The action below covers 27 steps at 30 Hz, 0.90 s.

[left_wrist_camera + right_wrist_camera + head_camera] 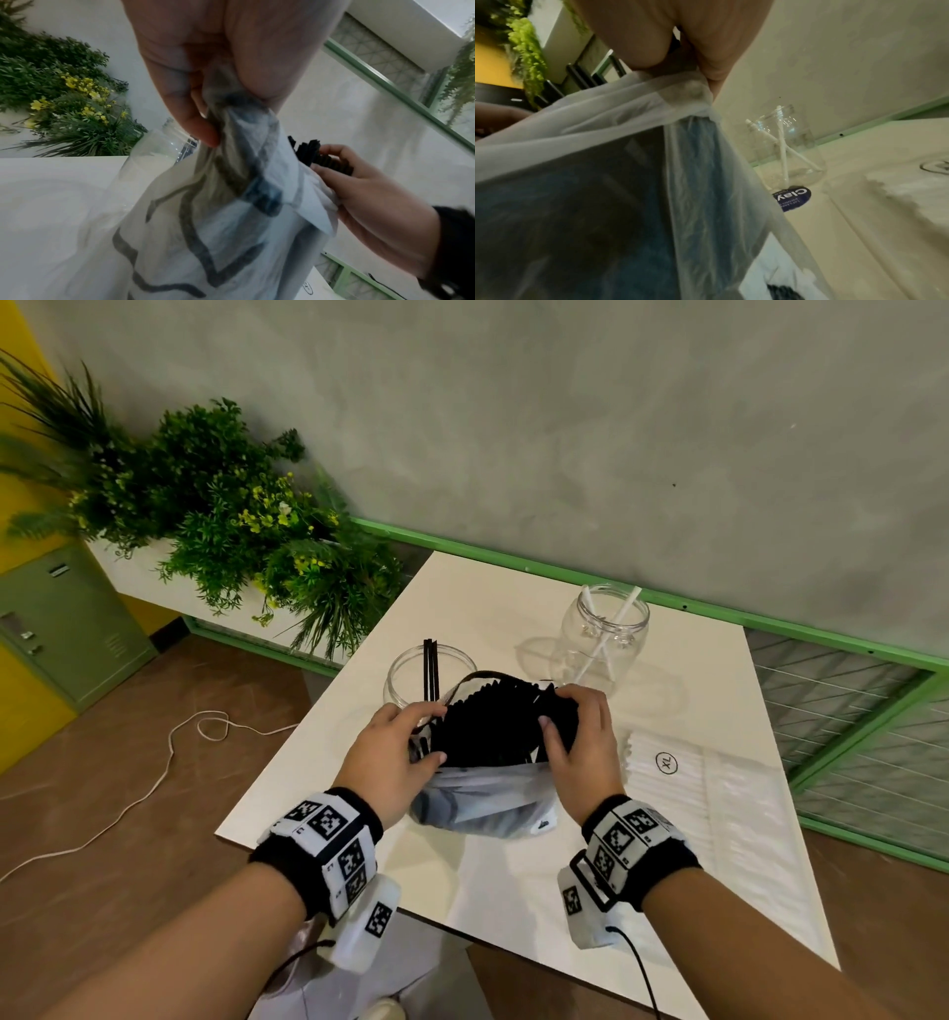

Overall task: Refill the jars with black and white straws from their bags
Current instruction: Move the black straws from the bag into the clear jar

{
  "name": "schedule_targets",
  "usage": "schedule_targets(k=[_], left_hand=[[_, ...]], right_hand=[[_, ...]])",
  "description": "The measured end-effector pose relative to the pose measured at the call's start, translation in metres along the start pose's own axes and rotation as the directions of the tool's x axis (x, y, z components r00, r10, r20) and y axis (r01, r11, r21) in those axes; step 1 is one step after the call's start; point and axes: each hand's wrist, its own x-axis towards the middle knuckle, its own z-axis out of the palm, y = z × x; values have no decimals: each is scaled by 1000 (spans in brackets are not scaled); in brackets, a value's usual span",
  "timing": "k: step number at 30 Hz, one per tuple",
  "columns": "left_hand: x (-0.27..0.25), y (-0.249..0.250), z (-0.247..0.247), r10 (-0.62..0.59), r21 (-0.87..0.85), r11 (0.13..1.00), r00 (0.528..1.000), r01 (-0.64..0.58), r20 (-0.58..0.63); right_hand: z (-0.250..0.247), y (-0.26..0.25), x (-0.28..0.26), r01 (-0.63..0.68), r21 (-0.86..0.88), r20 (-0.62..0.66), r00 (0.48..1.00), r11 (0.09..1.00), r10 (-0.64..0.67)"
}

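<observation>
A clear plastic bag (482, 801) full of black straws (493, 726) stands upright on the white table (513, 880) between my hands. My left hand (436, 734) pinches the bag's plastic on its left side, seen close in the left wrist view as the left hand (231, 115) on the bag (205, 223). My right hand (557, 711) grips the top of the black straw bundle at the bag's right side (331, 160). Just behind stands a glass jar (411, 675) holding a few black straws. Farther right, another jar (606, 629) holds two white straws (784, 150).
A flat bag of white straws (693, 793) with an XL label lies on the table right of my right hand. Green plants (231, 521) fill a planter at the back left. A white cord (154, 778) trails over the floor. A green-framed railing (847, 711) runs behind the table.
</observation>
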Motion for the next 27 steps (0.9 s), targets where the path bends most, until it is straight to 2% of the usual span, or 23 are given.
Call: schedule_targets(k=[3,7,9,13,14,16,17,19,22,27], left_hand=[[2,-4,0,-39,39,999,999,38,27],[6,-6,4,-49,35,998,998,47,40],[7,-6,4,-51,35,998,998,49,44],[9,-7,4,-59,49,997,997,56,57],[9,-7,4,-57,54,997,996,54,62],[11,-6,4,-60,61,997,995,55,74],[12,-6,4,-64,61,996,995,59,82],[12,-3,4,-81,58,995,992,76,101],[12,5,6,-109,50,993,986,104,128],[14,9,11,-80,79,995,982,68,168]], right_hand=[[2,13,-1,-126,8,119,985,992,124],[-4,21,2,-148,-13,198,969,989,148],[-7,21,2,-93,-3,179,980,996,92],[-9,2,-11,124,-114,15,992,986,-123],[-7,-6,-16,197,-97,10,980,976,-197],[0,-16,-27,293,-48,90,953,955,-288],[4,-18,-31,285,-33,160,948,958,-276],[10,-16,-33,186,-51,253,953,981,-167],[15,-12,-32,23,-95,305,952,995,7],[24,-12,-27,-85,-122,387,913,989,127]])
